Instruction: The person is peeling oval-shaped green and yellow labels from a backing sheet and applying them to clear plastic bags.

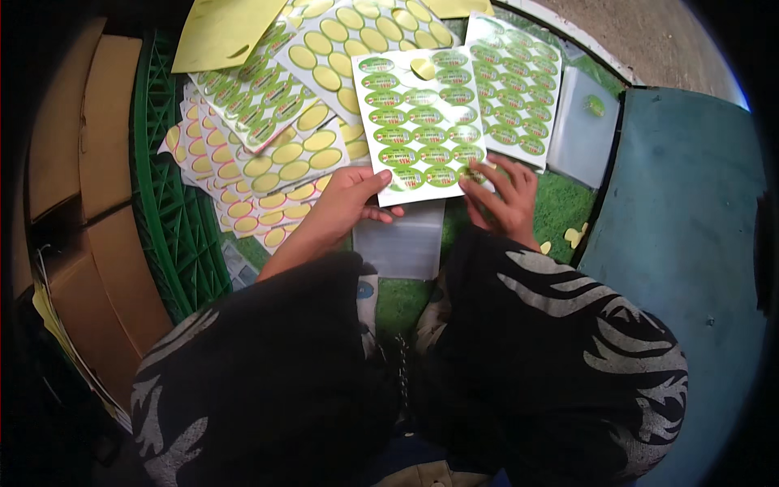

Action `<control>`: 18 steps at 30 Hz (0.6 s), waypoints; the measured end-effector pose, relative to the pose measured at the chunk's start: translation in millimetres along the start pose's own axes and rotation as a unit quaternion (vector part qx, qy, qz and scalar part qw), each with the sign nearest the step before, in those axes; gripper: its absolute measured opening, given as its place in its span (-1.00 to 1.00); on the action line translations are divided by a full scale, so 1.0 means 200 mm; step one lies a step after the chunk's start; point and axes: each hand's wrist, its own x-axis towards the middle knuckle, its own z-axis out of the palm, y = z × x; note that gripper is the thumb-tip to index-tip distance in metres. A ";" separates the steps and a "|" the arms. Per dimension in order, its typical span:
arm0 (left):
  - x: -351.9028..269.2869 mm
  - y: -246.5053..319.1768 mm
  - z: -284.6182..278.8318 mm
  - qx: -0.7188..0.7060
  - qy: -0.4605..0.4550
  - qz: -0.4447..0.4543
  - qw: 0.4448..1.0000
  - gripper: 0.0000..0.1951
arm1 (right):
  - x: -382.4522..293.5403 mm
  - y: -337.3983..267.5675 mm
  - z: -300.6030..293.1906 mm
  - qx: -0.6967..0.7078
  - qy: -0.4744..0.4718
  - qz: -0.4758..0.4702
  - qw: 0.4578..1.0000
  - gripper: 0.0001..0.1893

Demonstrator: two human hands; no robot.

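Observation:
My left hand [356,195] grips the lower left corner of a glossy sheet of green oval stickers [420,134], thumb on top and fingers underneath. At the lower right corner, the bent fingers of my right hand [502,195] touch the last sticker; I cannot tell whether its edge is lifted. A small yellow-green oval piece [423,69] lies near the sheet's top, where the middle column has bare white spaces. Below the sheet is a stack of clear plastic bags [398,249]. A second stack of clear plastic [581,134] bears one green sticker [594,105].
Another green sticker sheet [517,91] lies behind my right hand. Overlapping sheets with yellow ovals [292,155] spread to the left, under a yellow card [222,36]. A green plastic crate [170,201] and cardboard boxes [112,128] border the left, a blue-green panel [675,195] the right. Yellow scraps [573,236] lie on green matting.

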 end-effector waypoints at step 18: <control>-0.19 -0.12 0.04 0.013 0.111 0.121 0.986 -0.71 | 0.34 -0.44 -0.04 0.176 -0.128 0.075 0.973 -0.76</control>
